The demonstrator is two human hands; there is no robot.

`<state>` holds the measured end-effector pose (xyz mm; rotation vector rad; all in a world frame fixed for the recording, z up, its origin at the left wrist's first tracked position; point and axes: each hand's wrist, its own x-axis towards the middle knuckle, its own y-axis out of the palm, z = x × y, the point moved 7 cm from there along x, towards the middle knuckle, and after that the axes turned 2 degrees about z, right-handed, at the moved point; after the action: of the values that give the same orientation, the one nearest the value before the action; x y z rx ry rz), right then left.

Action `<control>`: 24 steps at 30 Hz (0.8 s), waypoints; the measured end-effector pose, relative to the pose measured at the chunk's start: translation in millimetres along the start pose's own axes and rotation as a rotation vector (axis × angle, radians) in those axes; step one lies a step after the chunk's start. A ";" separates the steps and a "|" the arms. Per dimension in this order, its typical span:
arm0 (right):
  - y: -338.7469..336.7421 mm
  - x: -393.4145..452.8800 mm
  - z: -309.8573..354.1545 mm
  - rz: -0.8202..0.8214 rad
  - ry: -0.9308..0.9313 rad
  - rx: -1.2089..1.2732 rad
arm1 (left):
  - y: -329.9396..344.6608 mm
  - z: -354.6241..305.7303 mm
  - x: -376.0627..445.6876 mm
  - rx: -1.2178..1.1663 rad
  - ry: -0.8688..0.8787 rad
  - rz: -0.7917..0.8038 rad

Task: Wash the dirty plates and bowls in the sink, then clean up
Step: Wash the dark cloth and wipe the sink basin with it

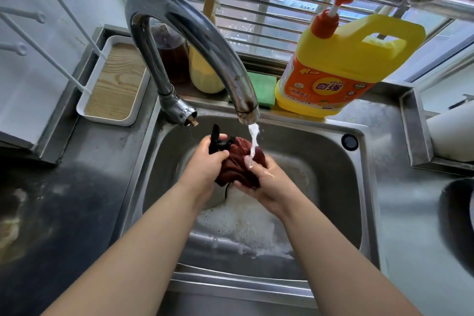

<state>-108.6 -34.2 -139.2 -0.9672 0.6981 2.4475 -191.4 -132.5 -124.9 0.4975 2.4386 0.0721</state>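
Dark-red cloth (242,161) — bunched, wet — over sink (333,187)

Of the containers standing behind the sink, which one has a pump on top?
The yellow detergent jug with the orange label, right of the tap. It carries a red pump; the brown jar and pale yellow bottle show none.

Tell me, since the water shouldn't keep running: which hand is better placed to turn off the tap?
Probably the left hand. It grips the dark red cloth on the side nearer the tap's base; the right hand is under the stream, farther away.
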 end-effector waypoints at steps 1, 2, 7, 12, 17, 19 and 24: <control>-3.1 -1.0 7.4 -0.060 -0.086 -0.092 | 0.8 6.4 -1.4 -0.019 -0.089 0.019; -4.6 -3.4 15.1 -0.122 -0.178 -0.219 | 6.7 13.6 -5.3 -0.033 -0.213 0.076; 23.3 -26.7 31.8 -0.168 -0.454 -0.691 | 32.4 27.2 -21.8 -0.091 -0.551 0.287; 35.3 -32.8 47.9 -0.269 -0.579 -0.788 | 44.5 21.5 -23.6 -0.025 -0.493 0.316; 33.2 -22.0 60.1 -0.280 -0.522 -0.732 | 46.2 16.2 -19.4 -0.247 -0.394 0.105; 27.2 -13.4 58.2 -0.276 -0.487 -0.641 | 40.8 14.1 -12.5 -0.083 -0.288 0.055; -13.4 6.1 39.5 -0.254 -0.157 -0.300 | 24.1 -2.9 -0.5 0.035 -0.043 0.010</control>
<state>-125.4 0.7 -122.5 -0.8946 0.1453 2.4046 -184.7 -110.1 -118.2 0.5215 2.3988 0.0222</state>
